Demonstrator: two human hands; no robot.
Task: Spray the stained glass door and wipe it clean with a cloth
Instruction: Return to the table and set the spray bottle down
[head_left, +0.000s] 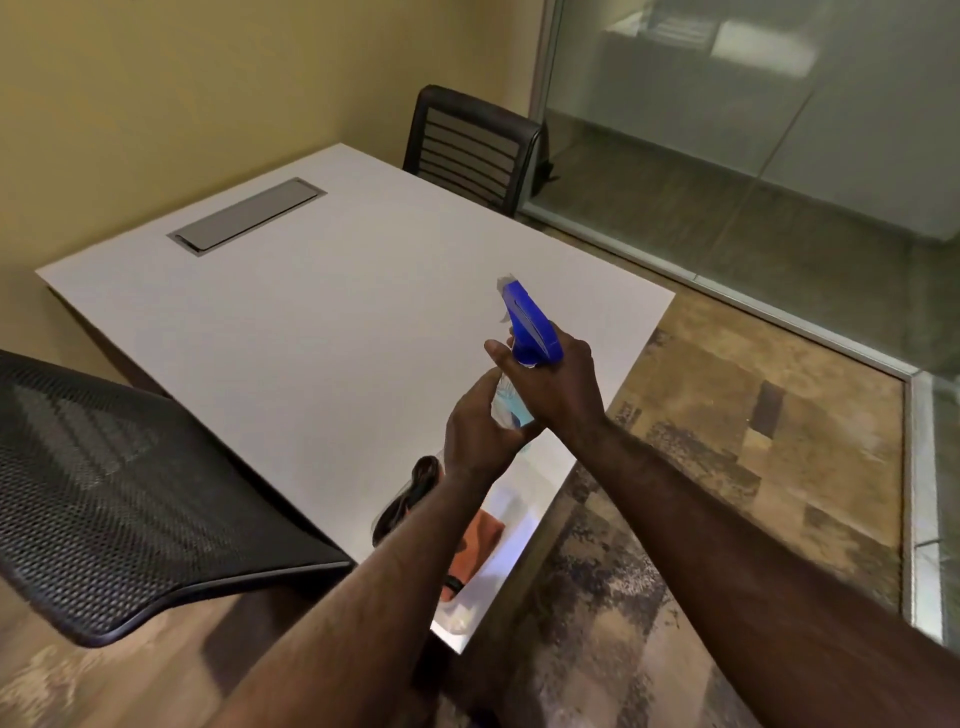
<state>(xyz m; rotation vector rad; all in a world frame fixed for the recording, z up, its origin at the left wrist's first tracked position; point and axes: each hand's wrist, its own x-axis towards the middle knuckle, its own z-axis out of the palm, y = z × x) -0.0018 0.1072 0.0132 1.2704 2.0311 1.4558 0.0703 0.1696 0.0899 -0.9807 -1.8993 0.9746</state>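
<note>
both hands up over the white table, right hand wrapped round the neck of the blue-topped spray bottle, left hand fingers curled on its body, orange cloth lying under the forearms.

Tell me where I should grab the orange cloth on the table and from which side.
Take the orange cloth by its far right corner, coming from above on the carpet side of the table. That corner lies flat and bare; the left forearm hides the rest. Both hands are on the spray bottle, so the left hand must let go first.
</note>
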